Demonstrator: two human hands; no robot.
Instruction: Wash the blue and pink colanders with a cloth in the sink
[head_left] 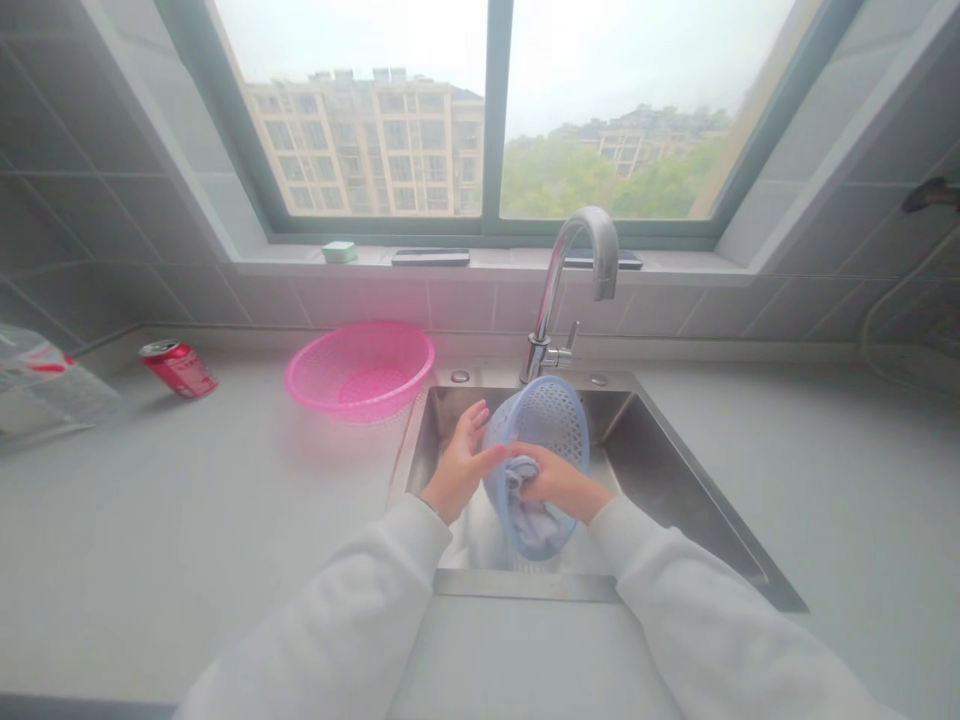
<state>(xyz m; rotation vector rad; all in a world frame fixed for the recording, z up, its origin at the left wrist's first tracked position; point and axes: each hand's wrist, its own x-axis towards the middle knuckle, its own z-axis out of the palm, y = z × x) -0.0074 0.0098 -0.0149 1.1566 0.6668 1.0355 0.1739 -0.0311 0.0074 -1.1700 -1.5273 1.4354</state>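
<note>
A light-blue perforated basket (550, 405) is tipped on its side in the stainless steel sink (686, 490), with its opening turned to the right. My left hand (463, 462) holds its left side, the thumb over the rim and the fingers stretched along the outer wall. Inside the basket, my right hand (559, 480) is closed on a crumpled pale grey-blue cloth (529, 510) that hangs down toward the lower rim. The basket's base and part of its outer wall are hidden.
Behind the sink rises a chrome faucet (555, 285). A pink perforated basket (360, 370) stands left of the sink, near a tilted red can (180, 368) and a clear plastic bag (49, 385). On the windowsill sit a pale green block (339, 251) and a dark flat object (430, 257).
</note>
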